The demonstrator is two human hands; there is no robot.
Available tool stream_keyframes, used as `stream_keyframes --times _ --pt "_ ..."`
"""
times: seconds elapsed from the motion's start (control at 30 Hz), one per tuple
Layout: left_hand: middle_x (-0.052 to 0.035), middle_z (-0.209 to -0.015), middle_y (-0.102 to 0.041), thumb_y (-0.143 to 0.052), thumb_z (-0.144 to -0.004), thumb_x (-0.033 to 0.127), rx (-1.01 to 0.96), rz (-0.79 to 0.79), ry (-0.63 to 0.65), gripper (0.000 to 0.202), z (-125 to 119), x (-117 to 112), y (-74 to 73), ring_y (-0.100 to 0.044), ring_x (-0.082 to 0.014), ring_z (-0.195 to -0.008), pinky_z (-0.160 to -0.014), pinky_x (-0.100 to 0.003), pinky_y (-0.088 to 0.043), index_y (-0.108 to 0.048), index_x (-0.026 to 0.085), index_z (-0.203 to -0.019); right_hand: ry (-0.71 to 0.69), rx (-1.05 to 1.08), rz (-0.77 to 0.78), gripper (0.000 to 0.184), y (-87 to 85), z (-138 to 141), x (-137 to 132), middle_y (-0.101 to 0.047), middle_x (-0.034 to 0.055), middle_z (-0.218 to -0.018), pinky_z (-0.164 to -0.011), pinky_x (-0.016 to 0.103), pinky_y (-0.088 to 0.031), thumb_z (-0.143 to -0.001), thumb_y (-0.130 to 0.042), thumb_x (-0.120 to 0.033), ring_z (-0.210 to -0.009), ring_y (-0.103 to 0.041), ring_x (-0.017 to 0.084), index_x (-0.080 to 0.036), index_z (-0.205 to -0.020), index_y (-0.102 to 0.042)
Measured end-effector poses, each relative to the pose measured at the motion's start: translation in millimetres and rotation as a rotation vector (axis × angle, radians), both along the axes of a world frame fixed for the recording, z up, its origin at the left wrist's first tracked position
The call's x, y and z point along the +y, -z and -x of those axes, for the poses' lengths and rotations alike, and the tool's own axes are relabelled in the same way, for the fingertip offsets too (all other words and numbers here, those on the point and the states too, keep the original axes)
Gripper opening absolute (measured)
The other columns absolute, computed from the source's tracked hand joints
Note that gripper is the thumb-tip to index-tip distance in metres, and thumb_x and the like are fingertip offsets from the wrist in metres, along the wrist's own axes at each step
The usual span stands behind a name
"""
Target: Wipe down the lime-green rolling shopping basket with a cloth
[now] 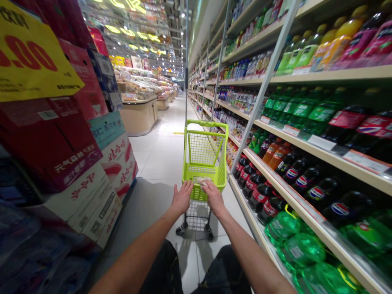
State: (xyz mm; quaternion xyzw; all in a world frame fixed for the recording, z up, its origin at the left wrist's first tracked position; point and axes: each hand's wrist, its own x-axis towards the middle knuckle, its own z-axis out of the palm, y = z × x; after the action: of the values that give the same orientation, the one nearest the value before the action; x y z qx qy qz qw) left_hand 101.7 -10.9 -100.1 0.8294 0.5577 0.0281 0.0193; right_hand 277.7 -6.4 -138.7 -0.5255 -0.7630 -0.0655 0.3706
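Holding a pale cloth [201, 180], your right hand [214, 198] is at the green cart [202, 169], frame center. Your left hand [183, 197], fingers extended, sits apart at the cart's near edge.

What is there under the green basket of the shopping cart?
Under the green basket, a wire rack and two black wheels at the near end are visible. The basket hides what is farther back.

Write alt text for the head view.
A person's right hand holds a whitish cloth or tissue at the near edge of a green shopping cart in a supermarket aisle, left hand beside it. Drink bottles line shelves at right; cartons stack up at left.
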Motion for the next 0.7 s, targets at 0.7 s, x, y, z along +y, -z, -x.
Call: stream_keyframes --times 0.7 --pt "-0.0072 -0.143 -0.021 -0.034 -0.068 0.001 -0.007 -0.035 0.035 0.069 1.2 -7.6 3.9 -0.013 -0.0222 -0.132 -0.101 -0.058 -0.012 -0.024 0.018 -0.134 0.194 0.039 -0.005 0.035 -6.7 -40.5 -14.5 -0.054 0.0115 -0.117 -0.094 0.038 -0.038 -0.078 -0.037 -0.006 -0.113 -0.046 0.019 -0.016 -0.101 -0.061"
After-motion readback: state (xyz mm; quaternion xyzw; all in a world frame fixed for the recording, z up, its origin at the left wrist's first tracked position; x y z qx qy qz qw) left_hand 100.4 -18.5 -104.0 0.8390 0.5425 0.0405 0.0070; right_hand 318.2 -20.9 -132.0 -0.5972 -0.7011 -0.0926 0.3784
